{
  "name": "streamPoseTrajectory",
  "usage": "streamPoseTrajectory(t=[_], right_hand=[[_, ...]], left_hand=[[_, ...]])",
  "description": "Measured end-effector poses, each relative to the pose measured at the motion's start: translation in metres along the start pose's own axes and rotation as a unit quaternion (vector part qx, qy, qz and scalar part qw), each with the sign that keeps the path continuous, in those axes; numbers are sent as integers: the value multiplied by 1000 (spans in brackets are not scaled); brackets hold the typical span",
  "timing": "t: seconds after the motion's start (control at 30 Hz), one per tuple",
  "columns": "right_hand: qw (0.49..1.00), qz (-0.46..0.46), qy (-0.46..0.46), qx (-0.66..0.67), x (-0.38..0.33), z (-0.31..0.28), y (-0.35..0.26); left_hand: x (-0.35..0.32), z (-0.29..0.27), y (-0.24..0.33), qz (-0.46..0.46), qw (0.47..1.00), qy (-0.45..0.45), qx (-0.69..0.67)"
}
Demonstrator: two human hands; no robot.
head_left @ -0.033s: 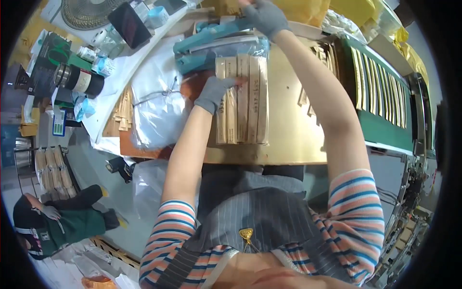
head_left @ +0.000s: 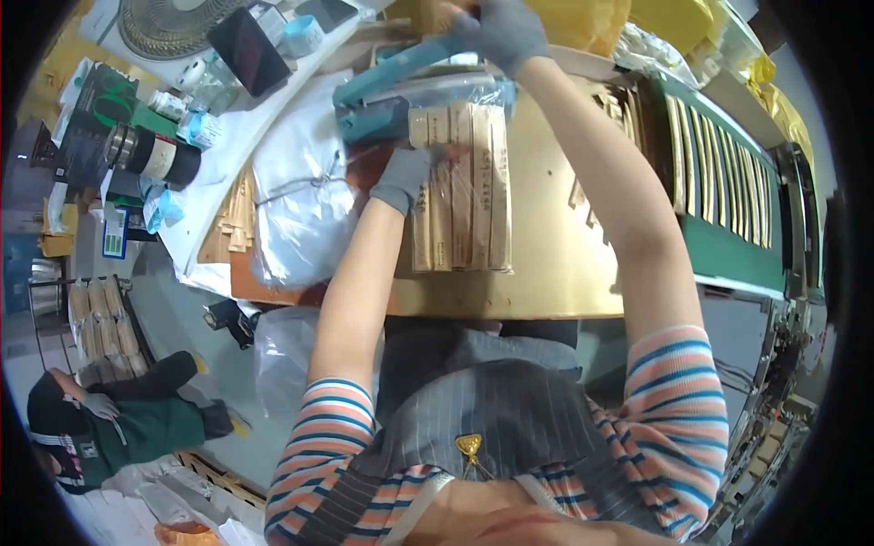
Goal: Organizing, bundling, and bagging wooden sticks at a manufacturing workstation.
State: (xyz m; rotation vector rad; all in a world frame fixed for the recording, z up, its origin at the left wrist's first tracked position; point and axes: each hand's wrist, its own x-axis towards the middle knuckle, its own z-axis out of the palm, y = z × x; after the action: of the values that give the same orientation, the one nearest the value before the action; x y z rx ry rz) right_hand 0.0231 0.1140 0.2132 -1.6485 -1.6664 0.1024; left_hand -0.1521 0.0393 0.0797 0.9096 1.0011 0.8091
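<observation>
A blue hand-lever bag sealer [head_left: 375, 120] stands at the far side of the work table, its long arm sloping up to the right. My right hand [head_left: 512, 38], in a grey glove with bare fingertips, is closed round the arm's far end; its fingers are partly cut off by the top edge. In front of the sealer lies a clear plastic bag of long brown paper packets [head_left: 462, 218], with its mouth end at the sealer. My left hand [head_left: 406, 175], gloved likewise, grips the bag's left side, fingertips on the packets.
A stack of clear plastic bags [head_left: 305, 196] tied with cord lies on the left. Right of the table, a green tray [head_left: 715, 205] holds a row of packets. A black thermos [head_left: 155, 155] and a dark tablet [head_left: 248, 53] stand far left. Another person [head_left: 137, 428] sits at lower left.
The sealer's arm stands a little higher off its base, with my right hand still on it. My left hand and the bag hardly differ.
</observation>
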Motion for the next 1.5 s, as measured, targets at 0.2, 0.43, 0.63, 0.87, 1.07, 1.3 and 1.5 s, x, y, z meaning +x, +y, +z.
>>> streamPoseTrajectory(t=[0.2, 0.43, 0.63, 0.87, 1.07, 1.3, 1.5], right_hand=[[986, -41, 0, -164, -5, 40, 47], [991, -22, 10, -131, -16, 78, 85], [992, 13, 16, -121, -19, 79, 84], [943, 128, -58, 302, -67, 44, 70], [988, -117, -65, 72, -299, 15, 80], [979, -51, -135, 146, -321, -15, 61], [819, 209, -253, 470, -302, -25, 20]], left_hand=[[33, -35, -5, 20, 998, 50, 30], [5, -36, -17, 38, 998, 47, 28], [-6, -50, -43, -20, 998, 32, 53], [-16, -49, -25, -42, 998, 33, 42], [-83, -45, -17, 226, 815, 219, 486], [-167, -152, -24, 12, 938, 182, 295], [-205, -55, 9, 214, 955, 118, 170]])
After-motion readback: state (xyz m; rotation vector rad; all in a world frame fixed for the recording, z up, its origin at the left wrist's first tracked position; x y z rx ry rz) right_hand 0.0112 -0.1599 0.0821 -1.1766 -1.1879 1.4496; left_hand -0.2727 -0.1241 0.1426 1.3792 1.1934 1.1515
